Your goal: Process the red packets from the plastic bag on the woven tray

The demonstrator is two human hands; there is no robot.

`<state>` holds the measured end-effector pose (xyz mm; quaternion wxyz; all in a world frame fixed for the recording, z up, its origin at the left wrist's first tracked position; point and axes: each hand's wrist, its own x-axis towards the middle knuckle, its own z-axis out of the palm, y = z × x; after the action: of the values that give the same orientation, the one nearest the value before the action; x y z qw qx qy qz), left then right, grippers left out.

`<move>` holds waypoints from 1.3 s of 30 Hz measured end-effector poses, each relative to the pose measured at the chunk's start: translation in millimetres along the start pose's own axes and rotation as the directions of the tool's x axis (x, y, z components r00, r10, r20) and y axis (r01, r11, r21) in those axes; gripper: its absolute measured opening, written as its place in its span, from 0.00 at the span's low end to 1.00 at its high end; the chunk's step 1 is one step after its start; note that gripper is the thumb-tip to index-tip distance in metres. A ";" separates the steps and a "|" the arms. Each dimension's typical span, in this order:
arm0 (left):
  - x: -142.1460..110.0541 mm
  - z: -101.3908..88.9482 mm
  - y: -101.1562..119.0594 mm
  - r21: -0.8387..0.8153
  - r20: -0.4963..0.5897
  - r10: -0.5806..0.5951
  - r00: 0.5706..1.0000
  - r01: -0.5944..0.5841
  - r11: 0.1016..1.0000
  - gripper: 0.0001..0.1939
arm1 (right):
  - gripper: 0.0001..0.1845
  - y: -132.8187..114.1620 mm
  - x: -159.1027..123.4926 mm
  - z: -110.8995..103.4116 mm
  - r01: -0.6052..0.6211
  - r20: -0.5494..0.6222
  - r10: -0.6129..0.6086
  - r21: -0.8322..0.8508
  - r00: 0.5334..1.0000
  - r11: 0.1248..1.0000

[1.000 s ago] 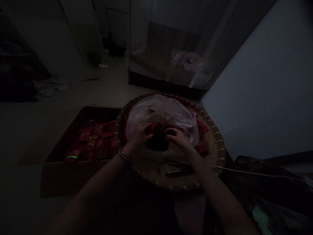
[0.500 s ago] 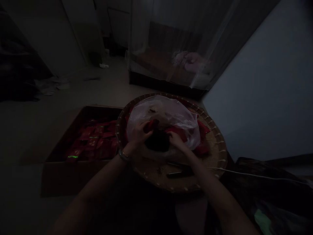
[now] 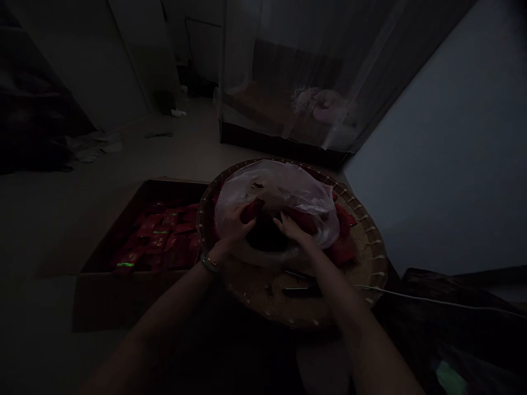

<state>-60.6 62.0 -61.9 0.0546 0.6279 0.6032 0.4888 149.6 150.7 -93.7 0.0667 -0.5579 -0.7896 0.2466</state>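
My left hand (image 3: pixel 234 224) is closed around a small red packet (image 3: pixel 252 209), its end pointing up and to the right. My right hand (image 3: pixel 290 227) reaches in from the other side, thumb and fingers a little apart, at the edge of a dark heap (image 3: pixel 267 235). The heap's material is too dark to make out. It lies in a clear plastic bag (image 3: pixel 275 174) spread open on a round woven bamboo tray (image 3: pixel 373 247). More red packets (image 3: pixel 343 244) lie at the right of the bag. A dark, slim tool (image 3: pixel 297 292) rests near the tray's front.
A cardboard box (image 3: pixel 111 288) full of red packets (image 3: pixel 154 241) stands on the floor left of the tray. A white cord (image 3: pixel 428 298) runs off to the right. Behind is a netted bed (image 3: pixel 284 115); a pale wall (image 3: pixel 444 148) rises at the right. The room is dim.
My right hand's fingers have spread and shifted slightly left and up over the dark heap. My left hand still holds the red packet, a little lower. The view has shifted slightly.
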 end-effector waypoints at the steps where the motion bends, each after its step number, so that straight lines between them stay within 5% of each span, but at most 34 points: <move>1: 0.1 0.3 -0.4 0.002 -0.003 -0.001 1.000 0.001 1.000 0.21 | 0.32 -3.4 -0.2 -0.1 0.021 0.003 -0.021 -0.006 1.000 1.000; 6: 1.2 0.1 -0.5 0.015 -0.018 -0.014 1.000 0.015 1.000 0.21 | 0.20 -22.4 -18.4 3.6 0.309 0.047 -0.309 0.011 0.950 0.951; 10: 2.1 -3.2 1.7 0.010 -0.021 -0.029 0.999 0.029 1.000 0.21 | 0.25 -28.3 -44.4 3.7 0.481 0.054 -0.479 -0.028 0.876 0.876; 20: 2.7 -5.7 6.5 -0.032 -0.008 -0.045 0.999 0.044 0.998 0.20 | 0.51 -20.2 -57.7 -25.7 0.419 0.216 -0.406 -0.017 0.888 0.908; 27: 2.6 -7.9 7.1 0.000 0.030 -0.042 0.999 0.042 0.999 0.21 | 0.35 -33.8 -66.5 -16.2 0.432 0.114 -0.422 -0.085 0.899 0.898; 33: 1.9 -6.7 7.1 0.022 0.006 -0.035 0.999 0.035 0.999 0.21 | 0.50 -30.8 -76.2 -19.2 0.329 0.102 -0.320 -0.098 0.942 0.939; 39: 1.3 -7.1 8.2 0.056 0.013 -0.039 0.999 0.039 0.998 0.22 | 0.40 -46.4 -77.1 -8.3 0.318 0.112 -0.304 -0.138 0.946 0.938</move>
<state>-60.0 57.2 -52.1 0.0507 0.6206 0.6283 0.4663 141.8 71.0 -51.8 0.0262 -0.4181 -0.8867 0.1957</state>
